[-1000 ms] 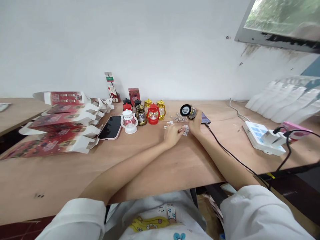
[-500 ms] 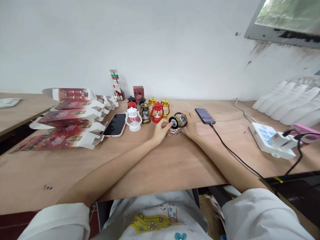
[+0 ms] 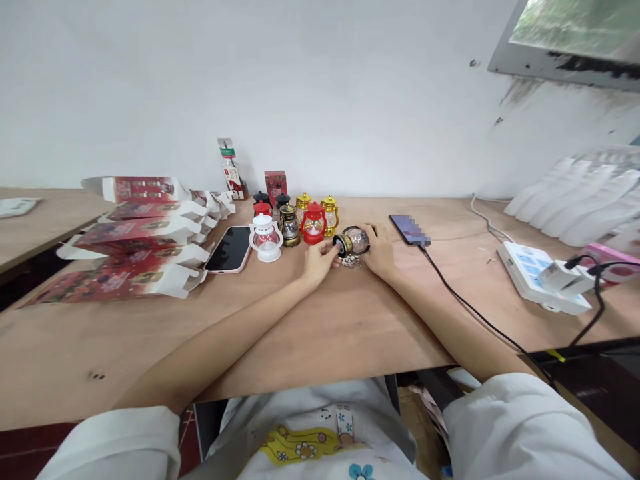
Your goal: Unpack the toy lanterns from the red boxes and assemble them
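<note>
A small bronze-and-black lantern [image 3: 356, 241] with a clear globe lies tilted on its side between my hands, its base toward the left. My right hand [image 3: 379, 253] wraps round its top end. At the base, the fingers of my left hand [image 3: 319, 263] are pinched closed against the underside; whether a small part is between them is hidden. Just below the lantern lie several small shiny round pieces [image 3: 351, 262] on the table. Left of my hands stand a red lantern [image 3: 314, 225], a white lantern [image 3: 267, 239] and several gold, bronze and black ones.
Red printed cartons [image 3: 135, 250] are piled at the left. A phone with a dark screen [image 3: 229, 250] lies beside the white lantern. Right of my hands are another phone [image 3: 409, 230] on a black cable, a white power strip [image 3: 543, 277] and white wrapped packs [image 3: 583, 200].
The lantern has turned, so its base underside faces more to the left and shows less. My left hand has shifted slightly left along with the base.
</note>
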The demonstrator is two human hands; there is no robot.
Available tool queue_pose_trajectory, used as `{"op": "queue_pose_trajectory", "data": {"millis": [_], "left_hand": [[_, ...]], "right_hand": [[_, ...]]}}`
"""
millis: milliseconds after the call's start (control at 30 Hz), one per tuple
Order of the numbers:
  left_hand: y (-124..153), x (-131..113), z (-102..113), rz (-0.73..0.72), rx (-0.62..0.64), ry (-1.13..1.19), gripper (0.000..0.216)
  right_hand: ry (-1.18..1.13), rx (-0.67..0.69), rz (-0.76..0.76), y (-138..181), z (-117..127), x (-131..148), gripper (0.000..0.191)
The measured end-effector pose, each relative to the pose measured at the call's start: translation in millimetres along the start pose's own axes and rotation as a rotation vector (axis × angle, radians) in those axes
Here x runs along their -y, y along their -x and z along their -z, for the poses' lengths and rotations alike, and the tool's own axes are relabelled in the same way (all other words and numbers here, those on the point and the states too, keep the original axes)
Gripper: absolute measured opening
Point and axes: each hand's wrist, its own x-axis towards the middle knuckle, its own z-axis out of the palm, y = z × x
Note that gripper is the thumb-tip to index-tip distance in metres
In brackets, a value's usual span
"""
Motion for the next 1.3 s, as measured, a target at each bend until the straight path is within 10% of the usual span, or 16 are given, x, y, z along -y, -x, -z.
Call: {"op": "queue_pose_trajectory", "data": {"millis": [1300], "left_hand": [[-8.0,-5.5,4.3,0.157,0.030,0.188,0.005]], "right_hand": [[0.154,0.078,0.016,-0.6,-0.5,4.9,0.050]]}}
